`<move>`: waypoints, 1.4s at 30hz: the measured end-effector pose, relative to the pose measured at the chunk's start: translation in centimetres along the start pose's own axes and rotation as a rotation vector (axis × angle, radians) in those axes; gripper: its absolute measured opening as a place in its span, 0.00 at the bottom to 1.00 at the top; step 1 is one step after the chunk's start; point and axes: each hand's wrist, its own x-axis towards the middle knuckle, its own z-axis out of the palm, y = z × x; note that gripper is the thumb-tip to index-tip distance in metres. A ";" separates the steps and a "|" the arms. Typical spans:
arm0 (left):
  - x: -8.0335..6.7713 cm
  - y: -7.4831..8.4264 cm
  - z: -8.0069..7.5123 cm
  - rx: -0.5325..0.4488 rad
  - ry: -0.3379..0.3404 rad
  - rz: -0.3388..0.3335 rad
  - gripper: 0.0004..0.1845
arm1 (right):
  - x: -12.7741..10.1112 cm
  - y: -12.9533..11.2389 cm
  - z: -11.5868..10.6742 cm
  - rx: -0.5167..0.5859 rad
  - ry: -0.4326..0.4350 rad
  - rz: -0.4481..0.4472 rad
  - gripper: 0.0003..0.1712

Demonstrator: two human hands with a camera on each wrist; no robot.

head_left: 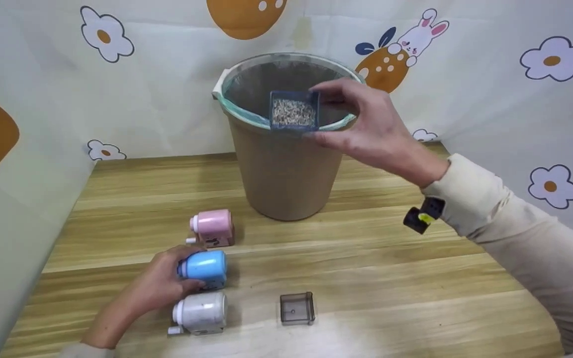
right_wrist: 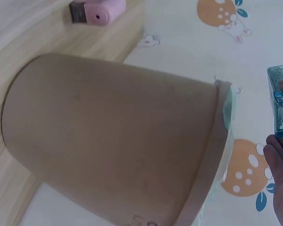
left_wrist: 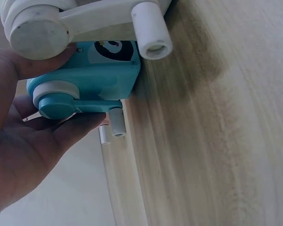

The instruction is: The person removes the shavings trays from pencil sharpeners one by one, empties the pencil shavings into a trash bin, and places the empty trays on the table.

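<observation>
While the right hand is above the bin: thumb and fingers grip a dark tray in a narrow pinch, at its 3 o'clock side in the head view.
Dark tray: small and see-through, held just above the rim, its inside facing the head camera.
Shavings: pale and brown, spread across the dark tray.
Left hand: holding the blue sharpener at its crank end, thumb on the 6 o'clock side and fingers towards 12.
Sharpener row: along the bench, the pink sharpener at 12 o'clock from the blue one, the grey sharpener at 6, with the left hand's wrist beside it.
Second tray: grey, see-through, resting on the bench at 3 o'clock from the grey sharpener.
Bin: brown, at 12 o'clock on the bench, with a pale green liner over its rim.
Right sleeve: cream, coming in from 4 o'clock, a small black device by the cuff.
Backdrop: pale, printed with flowers and a rabbit.
</observation>
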 end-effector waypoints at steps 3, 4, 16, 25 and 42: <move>0.0 0.1 -0.1 -0.005 -0.007 0.001 0.32 | 0.7 0.1 -0.5 -0.043 -0.002 0.031 0.32; 0.0 0.1 -0.1 -0.005 -0.008 0.003 0.32 | 0.9 0.1 -0.7 -0.055 0.002 0.040 0.33; -0.1 0.1 0.1 0.001 0.014 0.015 0.32 | 2.2 2.3 -1.6 -0.189 0.066 0.077 0.33; -0.1 -0.1 0.2 0.007 0.020 0.025 0.31 | 2.5 3.6 -1.4 -0.321 0.075 -0.099 0.30; 0.1 0.1 0.0 -0.001 -0.001 -0.020 0.30 | 2.9 4.5 -0.9 -0.597 0.020 -0.382 0.30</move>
